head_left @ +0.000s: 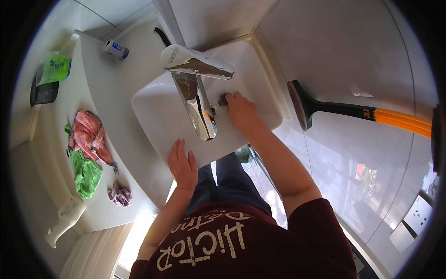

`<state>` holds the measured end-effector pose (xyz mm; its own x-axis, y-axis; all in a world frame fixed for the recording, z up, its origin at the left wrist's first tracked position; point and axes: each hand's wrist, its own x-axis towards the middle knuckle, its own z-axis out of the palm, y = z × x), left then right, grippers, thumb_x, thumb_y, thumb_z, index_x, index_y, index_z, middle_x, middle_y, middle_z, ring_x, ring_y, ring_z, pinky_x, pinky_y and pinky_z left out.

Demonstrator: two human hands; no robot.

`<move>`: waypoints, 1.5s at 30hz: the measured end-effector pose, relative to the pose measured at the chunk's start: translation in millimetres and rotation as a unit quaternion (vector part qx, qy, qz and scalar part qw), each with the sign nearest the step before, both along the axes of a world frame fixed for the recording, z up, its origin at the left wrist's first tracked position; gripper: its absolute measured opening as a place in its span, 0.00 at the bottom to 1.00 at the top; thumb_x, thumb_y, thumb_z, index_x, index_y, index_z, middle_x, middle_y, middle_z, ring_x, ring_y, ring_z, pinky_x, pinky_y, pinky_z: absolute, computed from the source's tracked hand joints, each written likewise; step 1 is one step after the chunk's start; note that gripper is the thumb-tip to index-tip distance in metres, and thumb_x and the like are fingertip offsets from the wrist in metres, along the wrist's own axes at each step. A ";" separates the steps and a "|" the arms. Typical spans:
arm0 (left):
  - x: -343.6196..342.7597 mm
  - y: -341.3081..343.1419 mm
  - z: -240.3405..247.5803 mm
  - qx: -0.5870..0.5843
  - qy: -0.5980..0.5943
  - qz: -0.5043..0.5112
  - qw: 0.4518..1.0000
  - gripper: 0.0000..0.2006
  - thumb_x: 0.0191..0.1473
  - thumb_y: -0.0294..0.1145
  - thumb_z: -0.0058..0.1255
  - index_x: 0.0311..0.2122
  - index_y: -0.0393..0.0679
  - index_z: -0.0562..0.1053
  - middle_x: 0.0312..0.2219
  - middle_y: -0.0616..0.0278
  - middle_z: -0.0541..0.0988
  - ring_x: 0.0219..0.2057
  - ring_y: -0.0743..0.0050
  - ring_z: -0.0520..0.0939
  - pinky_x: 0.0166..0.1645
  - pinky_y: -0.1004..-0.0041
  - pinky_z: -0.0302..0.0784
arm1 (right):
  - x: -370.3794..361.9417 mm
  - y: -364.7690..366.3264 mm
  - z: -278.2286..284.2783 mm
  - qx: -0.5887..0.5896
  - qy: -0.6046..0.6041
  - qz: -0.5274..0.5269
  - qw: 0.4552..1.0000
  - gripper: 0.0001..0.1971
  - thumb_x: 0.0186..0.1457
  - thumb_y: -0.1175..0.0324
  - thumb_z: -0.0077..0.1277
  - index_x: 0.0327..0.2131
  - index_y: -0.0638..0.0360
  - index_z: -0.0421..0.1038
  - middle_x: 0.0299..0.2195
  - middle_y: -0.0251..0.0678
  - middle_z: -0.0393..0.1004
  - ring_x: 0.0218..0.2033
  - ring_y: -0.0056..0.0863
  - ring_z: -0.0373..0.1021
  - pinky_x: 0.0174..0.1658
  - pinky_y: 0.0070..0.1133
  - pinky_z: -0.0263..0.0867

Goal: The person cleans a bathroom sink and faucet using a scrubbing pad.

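Observation:
A white washbasin [158,111] lies before me, with a shiny chrome tap [200,63] rising over it. Inside the basin, to the right of the tap, my right hand [241,111] has its fingers closed on a small dark grey scouring pad [223,99]. The pad is pressed to the basin's inner surface, and the hand hides part of it. My left hand [182,165] rests on the basin's near left rim, its fingers stretched out and nothing in them.
On the counter [125,153] at left lie a pink cloth [88,132], a green cloth [86,174] and a crumpled purple cloth [119,194]. A can [115,49], a green cup [55,68] and a white bottle [67,216] stand beyond. An orange-handled brush [353,109] leans at right.

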<state>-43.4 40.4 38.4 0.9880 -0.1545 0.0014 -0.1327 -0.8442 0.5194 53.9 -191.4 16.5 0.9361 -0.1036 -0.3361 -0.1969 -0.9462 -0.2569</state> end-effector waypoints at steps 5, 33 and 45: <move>-0.5 1.6 -2.4 0.010 0.002 0.006 1.000 0.20 0.55 0.30 0.45 0.54 0.39 0.65 0.52 0.48 0.68 0.51 0.47 0.70 0.56 0.59 0.63 | 1.8 0.0 -21.0 -0.046 0.002 0.110 0.993 0.08 0.51 0.67 0.48 0.35 0.54 0.72 0.37 0.35 0.69 0.38 0.36 0.71 0.37 0.34 0.70; -1.3 10.2 -1.9 -0.045 -0.023 0.054 0.997 0.20 0.52 0.28 0.48 0.52 0.41 0.66 0.50 0.50 0.70 0.48 0.48 0.71 0.53 0.58 0.65 | 28.6 -0.9 138.5 0.289 -0.141 -0.049 0.946 0.07 0.48 0.73 0.56 0.33 0.60 0.72 0.28 0.30 0.71 0.27 0.20 0.64 0.33 0.19 0.63; 0.8 7.2 0.1 -0.060 -0.041 0.043 0.996 0.21 0.52 0.29 0.48 0.52 0.39 0.66 0.50 0.49 0.69 0.50 0.51 0.70 0.54 0.60 0.65 | 42.9 5.5 175.5 0.332 -0.156 -0.086 0.926 0.12 0.52 0.76 0.50 0.42 0.61 0.71 0.32 0.33 0.75 0.33 0.19 0.71 0.37 0.18 0.66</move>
<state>-42.6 47.6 38.5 0.9933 -0.0624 0.0969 -0.1087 -0.7864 0.6081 96.8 -186.0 191.9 0.9872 -0.1280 -0.0955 -0.1488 -0.5204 -0.8409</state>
